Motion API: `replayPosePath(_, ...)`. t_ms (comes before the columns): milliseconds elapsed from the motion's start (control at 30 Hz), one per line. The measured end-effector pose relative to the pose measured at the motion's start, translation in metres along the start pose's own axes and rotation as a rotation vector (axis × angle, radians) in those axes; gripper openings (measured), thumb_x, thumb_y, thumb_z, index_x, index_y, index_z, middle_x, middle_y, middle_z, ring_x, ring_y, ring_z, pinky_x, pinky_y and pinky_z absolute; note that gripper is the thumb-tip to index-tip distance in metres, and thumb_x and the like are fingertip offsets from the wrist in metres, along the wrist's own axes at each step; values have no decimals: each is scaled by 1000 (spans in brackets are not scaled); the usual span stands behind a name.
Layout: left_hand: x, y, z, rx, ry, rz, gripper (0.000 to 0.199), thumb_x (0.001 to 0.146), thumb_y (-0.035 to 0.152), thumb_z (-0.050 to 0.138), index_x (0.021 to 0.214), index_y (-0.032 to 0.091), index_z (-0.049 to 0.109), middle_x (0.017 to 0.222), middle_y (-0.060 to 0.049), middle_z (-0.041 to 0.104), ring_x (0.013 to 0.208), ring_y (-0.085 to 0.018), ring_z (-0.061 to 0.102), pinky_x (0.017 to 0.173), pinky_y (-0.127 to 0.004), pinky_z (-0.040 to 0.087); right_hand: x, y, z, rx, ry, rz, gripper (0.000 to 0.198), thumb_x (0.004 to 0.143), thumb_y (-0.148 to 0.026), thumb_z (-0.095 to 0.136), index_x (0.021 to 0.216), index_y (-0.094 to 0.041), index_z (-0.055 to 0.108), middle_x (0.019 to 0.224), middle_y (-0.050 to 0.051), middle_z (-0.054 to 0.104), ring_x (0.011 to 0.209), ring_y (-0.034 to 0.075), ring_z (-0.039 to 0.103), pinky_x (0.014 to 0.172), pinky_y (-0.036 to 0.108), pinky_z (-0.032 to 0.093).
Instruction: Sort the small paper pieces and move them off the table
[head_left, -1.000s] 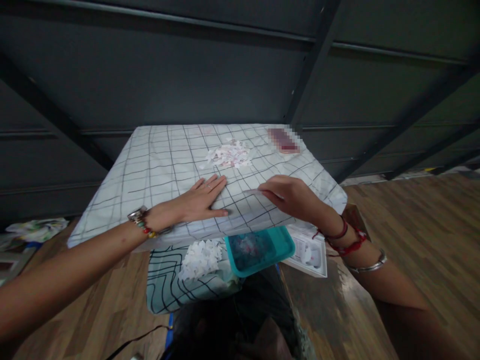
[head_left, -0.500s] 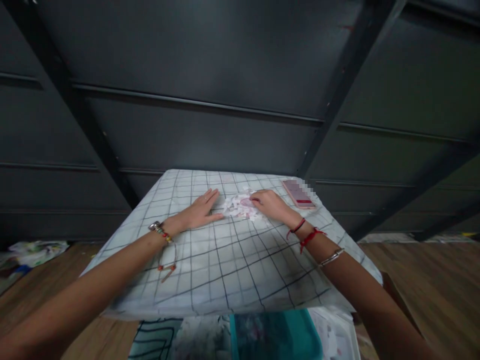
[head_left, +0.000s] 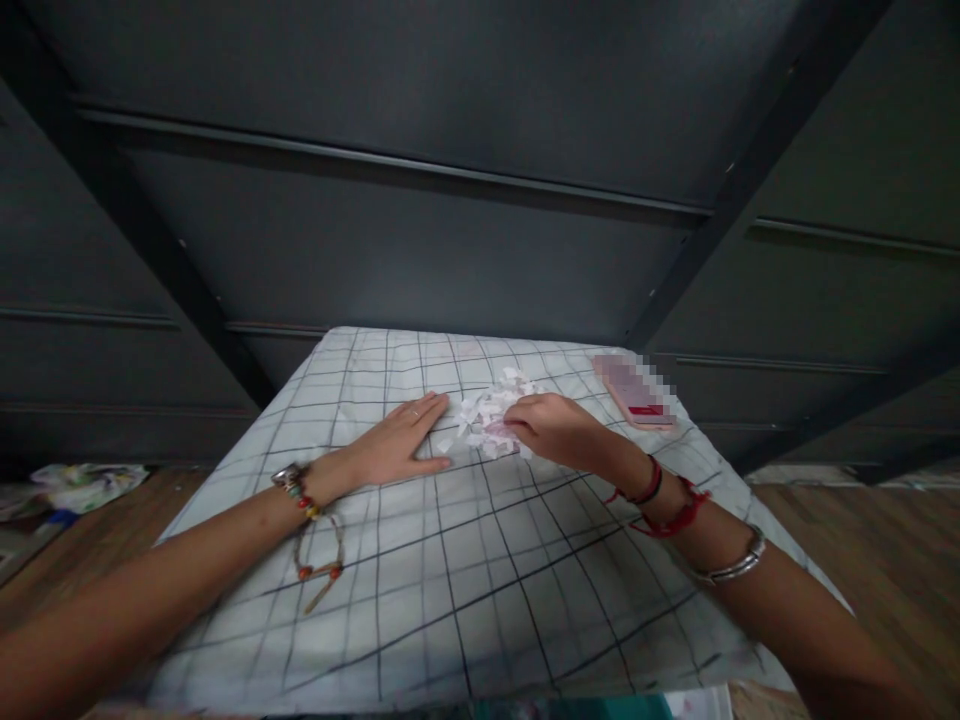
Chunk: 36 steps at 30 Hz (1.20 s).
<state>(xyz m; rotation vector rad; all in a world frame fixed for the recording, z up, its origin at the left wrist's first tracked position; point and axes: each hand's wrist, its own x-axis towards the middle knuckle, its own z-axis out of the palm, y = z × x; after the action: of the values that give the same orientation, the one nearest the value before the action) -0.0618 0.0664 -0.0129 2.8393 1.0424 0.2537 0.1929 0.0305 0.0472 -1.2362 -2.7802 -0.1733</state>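
A small heap of torn white paper scraps [head_left: 480, 405] lies on the checked tablecloth [head_left: 450, 560]. My left hand [head_left: 394, 440] rests flat on the cloth just left of the heap, thumb apart from the fingers and nothing in it. At the heap's right side, my right hand [head_left: 559, 430] has its fingertips pinched together and turned down into the scraps. A pale pinkish patch shows under those fingertips. Whatever they grip is too small and too covered to name.
A phone [head_left: 637, 395] in a pink case lies at the table's right back edge. Behind the table rises a dark panelled wall [head_left: 420, 240]. Below the front edge, part of a teal container [head_left: 585, 708] shows. Crumpled patterned material [head_left: 90, 488] lies on the floor at left.
The view has shifted closer, so the bins below the front edge are mostly cut off. My left hand stays flat beside the heap; my right hand is still pinched at the scraps.
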Motion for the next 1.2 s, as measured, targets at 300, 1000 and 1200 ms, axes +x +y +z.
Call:
replayPosePath(300,-1,3,-2,-2,18,1,82,82,61,39,140,10,11,145,-16,19,132,-29,18,107,-39,19,-13,33,-8,-14,63,252,24,86,-18,39,87,-14,63,86,8,64,82,17,55,70,27,39)
replayPosePath(1000,10,66,-4,-1,-44,263,79,86,58,36,141,14,1,148,-11,6,135,-27,3,109,-39,11,-88,17,6,105,124,172,26,90,-21,38,84,-16,63,82,6,64,81,14,56,71,25,41)
replayPosePath(1200,16,74,0,15,-34,297,76,87,57,34,141,15,1,148,-10,4,135,-26,1,110,-39,10,-97,3,-2,60,98,221,25,89,-22,39,81,-16,62,77,6,62,75,14,55,66,25,39)
